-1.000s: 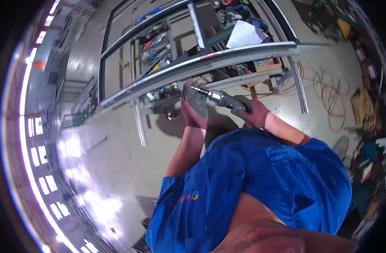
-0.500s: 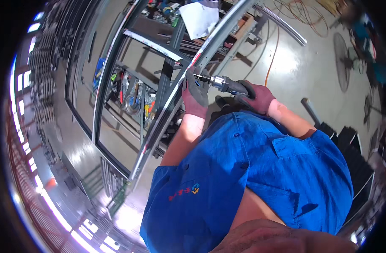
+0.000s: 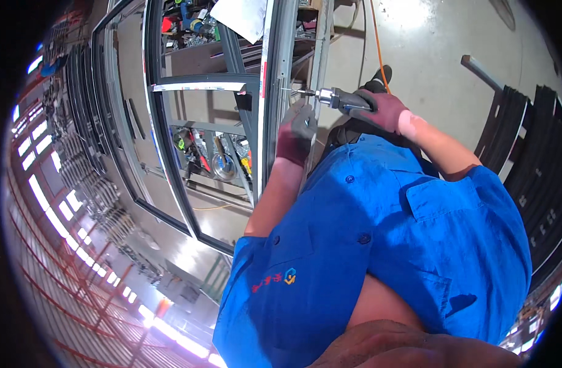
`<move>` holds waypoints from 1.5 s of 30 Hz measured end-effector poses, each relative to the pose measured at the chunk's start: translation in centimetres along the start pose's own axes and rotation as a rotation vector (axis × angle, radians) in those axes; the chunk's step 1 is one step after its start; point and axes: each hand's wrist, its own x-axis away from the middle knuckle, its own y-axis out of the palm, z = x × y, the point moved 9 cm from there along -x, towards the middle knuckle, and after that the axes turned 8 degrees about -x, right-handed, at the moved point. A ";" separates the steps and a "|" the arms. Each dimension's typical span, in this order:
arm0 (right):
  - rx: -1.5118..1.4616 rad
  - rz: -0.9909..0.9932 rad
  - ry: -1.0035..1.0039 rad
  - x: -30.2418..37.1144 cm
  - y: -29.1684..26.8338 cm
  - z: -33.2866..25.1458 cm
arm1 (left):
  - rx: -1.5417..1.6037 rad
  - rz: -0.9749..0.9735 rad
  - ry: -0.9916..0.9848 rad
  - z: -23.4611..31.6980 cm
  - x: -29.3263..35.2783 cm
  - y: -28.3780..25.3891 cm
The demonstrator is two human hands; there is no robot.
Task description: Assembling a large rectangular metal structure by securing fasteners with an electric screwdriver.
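- Head view: the long dark-grey metal rail with red-and-white edging [image 3: 282, 56] ran across the picture a second ago; it now runs up and down it, just left of the hands.
- Right hand [image 3: 382, 111], in a maroon-and-grey knitted glove, has its fingers closed round the dark-grey, silver-nosed power drill [image 3: 349, 102], as in both earlier pictures.
- Drill position: it lies nearly level in the picture, nose to the left, and its thin metal bit [image 3: 294, 91] now reaches over the edge of the rail. Whether the tip touches metal, I cannot tell.
- Left hand [image 3: 298, 130], gloved alike, had its fingers up against the bit half a second ago; it now sits just below it, leaving the bit in plain sight. Its fingers are curled and close together; whether they pinch something small, I cannot tell.
- For the work, my judgement is that tool and rail now line up crosswise, with the left fingers near enough to the bit to call for care.
- White paper sheet [image 3: 241, 19] and the clear round coil [image 3: 223, 165] lie beyond the rail, well apart from both hands.
- Orange hose [image 3: 379, 46] now trails down the picture behind the right hand.
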 end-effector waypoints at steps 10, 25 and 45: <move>0.092 -0.073 0.128 -2.5 1.6 2.3 | -0.546 0.187 0.015 3.9 -5.9 -13.4; 0.114 -0.077 0.132 -4.6 2.5 2.3 | -0.855 0.142 -0.037 0.5 -8.1 -10.9; 0.284 -0.037 0.113 -6.9 3.2 -2.2 | -0.727 0.163 -0.021 -0.7 -8.3 -11.3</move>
